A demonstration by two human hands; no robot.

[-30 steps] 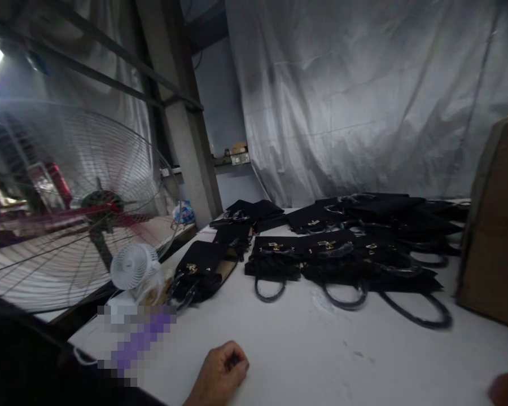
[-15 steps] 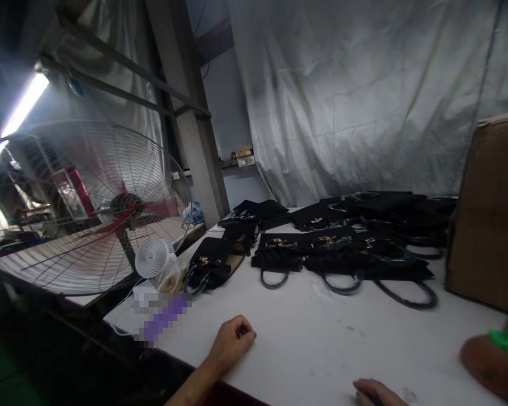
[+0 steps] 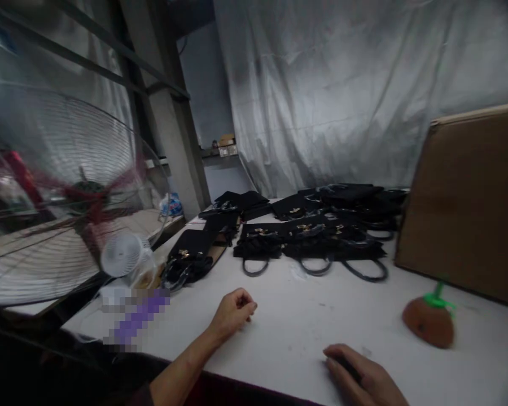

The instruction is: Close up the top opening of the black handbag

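Note:
My left hand point(image 3: 233, 311) rests on the white table point(image 3: 288, 304) with its fingers curled in toward the thumb; anything inside them is hidden. Lower right, my right hand point(image 3: 364, 375) is partly cut off by the frame edge. Its fingers are bent, and something dark and slim shows between thumb and fingers, too unclear to name. Beyond both hands lie black handbags point(image 3: 258, 237) with gold-coloured clasps and looped handles, in rows and piles. A black bag point(image 3: 190, 248) lies nearest my left hand. A brown squat bottle with a green nozzle point(image 3: 429, 321) stands right of my right hand.
A cardboard box point(image 3: 465, 208) stands at the table's right side. To the left are a large caged fan point(image 3: 88, 197), a small white fan point(image 3: 125, 254) and a blurred-out purple item point(image 3: 141, 317). A silvery sheet point(image 3: 322, 96) hangs behind the table.
The view has swung right, so the bags and fans sit farther left. My right hand has come further into view, and the bottle and box show more fully. My left hand keeps its curled shape.

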